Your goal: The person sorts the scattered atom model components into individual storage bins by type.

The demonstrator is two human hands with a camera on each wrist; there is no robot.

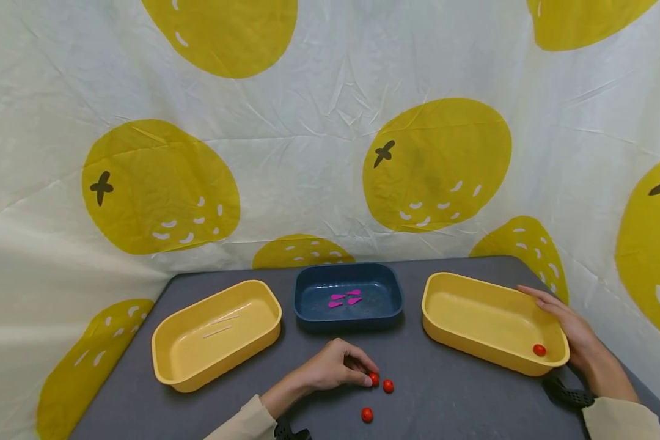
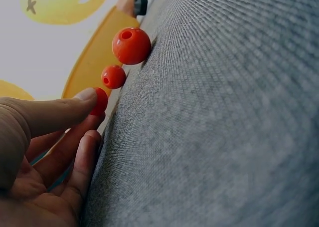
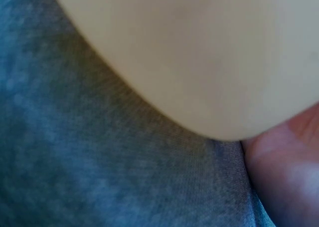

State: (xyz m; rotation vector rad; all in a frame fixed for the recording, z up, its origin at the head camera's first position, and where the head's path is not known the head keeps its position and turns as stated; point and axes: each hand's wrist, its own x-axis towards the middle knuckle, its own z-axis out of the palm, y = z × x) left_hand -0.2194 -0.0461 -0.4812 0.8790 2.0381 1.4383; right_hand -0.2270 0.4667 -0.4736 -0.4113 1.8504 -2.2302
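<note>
My left hand [image 1: 332, 365] pinches a red bead [image 1: 374, 379] between thumb and fingertips, at the table's surface. Just right of it lies a second red bead [image 1: 388, 386]; a third bead [image 1: 367, 415] sits nearer to me. Round holes show in these two loose beads in the left wrist view, where the pinched bead [image 2: 100, 101] is partly covered by the thumb. At the right, my right hand [image 1: 574, 330] rests along the outer right end of a yellow tray [image 1: 486, 356], fingers extended at its far rim. One red bead [image 1: 539, 350] lies inside that tray.
Behind the left hand stands a dark blue tray [image 1: 349, 321] holding several small magenta pieces [image 1: 354, 300]. Another yellow tray [image 1: 228, 365] at the left contains two thin pale sticks [image 1: 217, 332]. The grey table [image 1: 451, 403] ends at a patterned curtain [image 1: 308, 183].
</note>
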